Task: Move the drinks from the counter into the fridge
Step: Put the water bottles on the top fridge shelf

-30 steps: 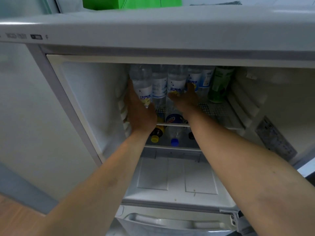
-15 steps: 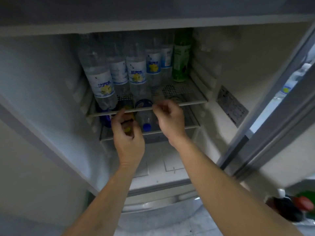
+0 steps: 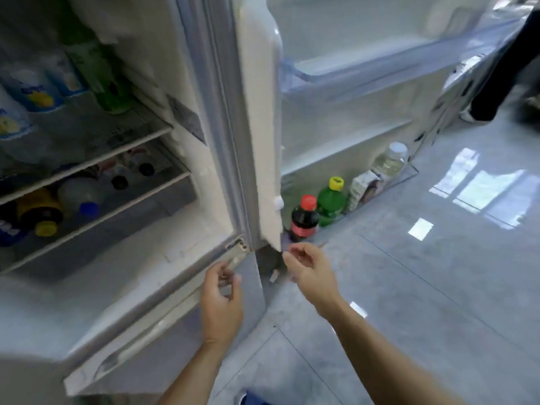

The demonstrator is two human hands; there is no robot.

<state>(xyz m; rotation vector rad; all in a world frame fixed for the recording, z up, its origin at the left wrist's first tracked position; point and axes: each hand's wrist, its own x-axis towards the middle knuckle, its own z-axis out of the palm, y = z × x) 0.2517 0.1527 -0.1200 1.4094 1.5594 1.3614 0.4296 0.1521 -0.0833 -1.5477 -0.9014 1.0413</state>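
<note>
Drinks: clear bottles (image 3: 32, 95) and a green bottle (image 3: 99, 80) stand on the fridge's upper wire shelf (image 3: 96, 159); more bottles (image 3: 43, 211) lie on the shelf below. Door bin (image 3: 409, 173) holds a red-capped cola bottle (image 3: 304, 219), a green soda bottle with yellow cap (image 3: 331, 201), a carton (image 3: 363, 185) and a white-capped clear bottle (image 3: 390, 160). Vs 0.5 s ago: both hands have pulled back from the shelf edge and the view has swung right. Left hand (image 3: 222, 299) is now low by the fridge's bottom hinge corner, right hand (image 3: 309, 270) just below the door's lower edge. Both empty, fingers loosely curled. Someone's dark trouser leg (image 3: 502, 68) at far right.
</note>
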